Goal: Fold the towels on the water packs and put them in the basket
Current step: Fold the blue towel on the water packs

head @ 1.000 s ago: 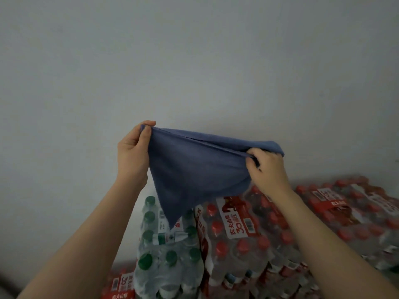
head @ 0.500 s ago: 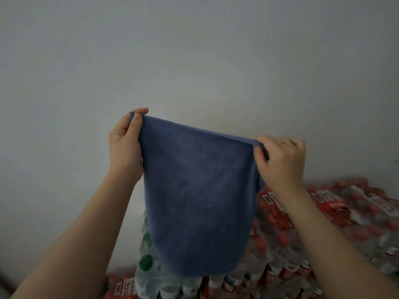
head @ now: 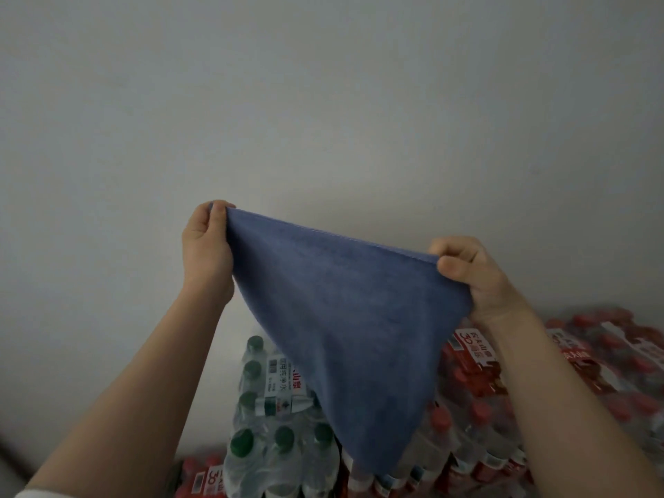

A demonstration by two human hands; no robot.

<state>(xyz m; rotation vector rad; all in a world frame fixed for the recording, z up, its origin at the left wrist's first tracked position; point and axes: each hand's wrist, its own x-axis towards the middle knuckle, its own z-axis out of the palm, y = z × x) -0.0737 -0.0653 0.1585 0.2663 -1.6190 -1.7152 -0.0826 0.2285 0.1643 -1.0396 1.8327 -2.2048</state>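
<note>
My left hand (head: 206, 246) and right hand (head: 474, 273) each pinch a top corner of the blue towel (head: 354, 339), hanging in air above the water packs (head: 287, 425). A loosened pinch could drop it between bottles; no basket visible.

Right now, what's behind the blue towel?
Water packs: the green-capped pack shows left of the blue towel, red-capped packs right. What lies directly behind the cloth is covered. No basket is visible.
</note>
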